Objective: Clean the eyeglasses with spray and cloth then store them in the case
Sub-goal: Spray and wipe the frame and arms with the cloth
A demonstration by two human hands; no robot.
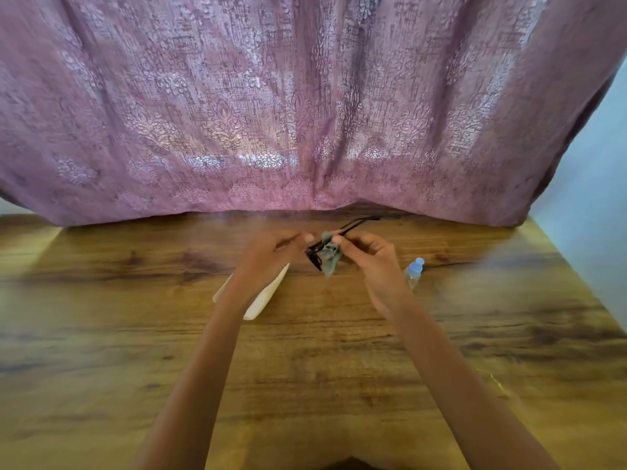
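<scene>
Black-framed eyeglasses are held up over the wooden table, their temples pointing toward the curtain. My left hand grips the frame from the left side. My right hand pinches a small grey cloth around one lens. A cream glasses case lies on the table under my left wrist, partly hidden by it. A small clear spray bottle with a pale blue cap lies just right of my right wrist.
A patterned pink curtain hangs down to the table's far edge. A pale wall borders the table's right side.
</scene>
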